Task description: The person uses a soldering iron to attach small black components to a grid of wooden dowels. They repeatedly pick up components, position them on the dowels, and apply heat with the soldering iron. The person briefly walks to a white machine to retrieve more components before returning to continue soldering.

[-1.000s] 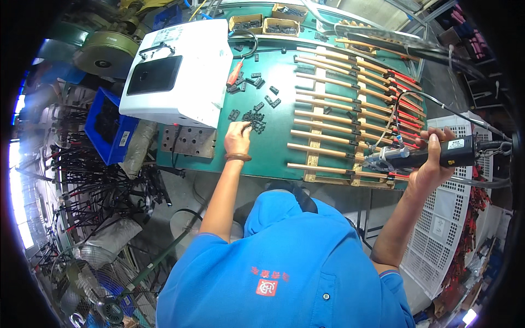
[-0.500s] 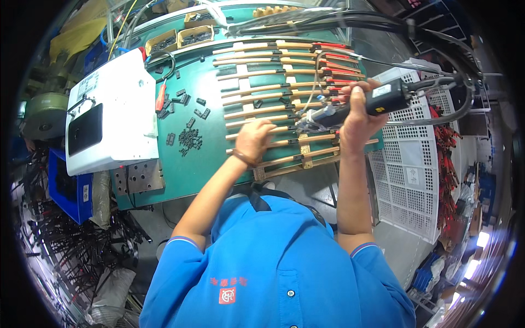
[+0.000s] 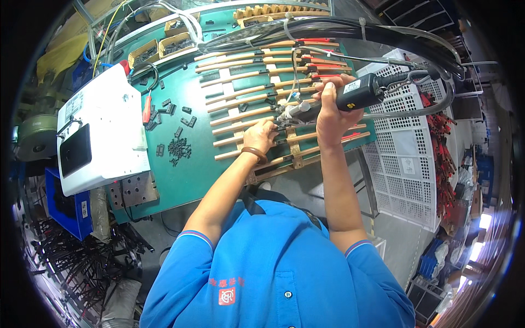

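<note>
My right hand grips a black cylindrical powered tool, with hoses and a silver fitting, over the rows of pale wooden rods. My left hand is on a rod beside the tool's nose, fingers bent together on something small that I cannot make out. The rods rest across wooden strips and carry black clips; the rear ones have red pieces at their right ends. Left of them on the green table lie a pile of small black parts, larger black blocks and an orange-handled screwdriver.
A white machine stands at the left, beside a blue bin and black stock. Cardboard boxes of black parts sit at the back. Black hoses arch overhead. A white perforated crate with red-and-black pieces stands to the right.
My left hand has moved from the pile of small black parts rightward onto the rods. My right hand has shifted the tool up and leftward relative to the rods. The camera view has turned.
</note>
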A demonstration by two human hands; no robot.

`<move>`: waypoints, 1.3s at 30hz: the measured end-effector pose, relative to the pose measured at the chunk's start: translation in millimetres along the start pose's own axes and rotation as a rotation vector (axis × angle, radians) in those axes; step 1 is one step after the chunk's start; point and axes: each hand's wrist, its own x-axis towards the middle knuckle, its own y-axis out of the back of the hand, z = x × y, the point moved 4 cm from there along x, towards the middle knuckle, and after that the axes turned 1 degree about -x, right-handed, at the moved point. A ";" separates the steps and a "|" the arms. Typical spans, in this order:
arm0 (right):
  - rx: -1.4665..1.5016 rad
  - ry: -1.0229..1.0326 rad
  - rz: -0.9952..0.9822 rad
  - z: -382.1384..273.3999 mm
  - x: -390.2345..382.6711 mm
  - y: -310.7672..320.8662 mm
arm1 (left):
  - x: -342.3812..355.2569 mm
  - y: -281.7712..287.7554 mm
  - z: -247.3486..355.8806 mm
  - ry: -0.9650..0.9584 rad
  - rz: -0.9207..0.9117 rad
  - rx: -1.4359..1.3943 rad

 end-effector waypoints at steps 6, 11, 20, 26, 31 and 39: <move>-0.004 -0.007 -0.018 8.6 -3.7 0.4 | 0.5 1.3 1.5 0.002 -0.012 0.014; -0.012 0.001 -0.025 12.3 -6.6 0.6 | 0.2 2.5 2.4 -0.008 -0.001 0.001; 0.004 -0.029 -0.015 9.2 -9.8 -2.0 | -0.6 0.2 1.2 0.024 -0.058 0.032; -0.039 -0.021 -0.043 16.3 -15.5 -6.6 | -2.7 2.4 -2.2 -0.033 -0.024 0.036; -0.008 -0.105 -0.025 24.3 -20.0 -5.1 | -15.6 26.5 -14.3 -0.158 -0.031 0.163; 0.025 -0.083 -0.043 36.8 -31.4 -6.1 | -19.9 31.7 -16.2 -0.240 0.043 0.051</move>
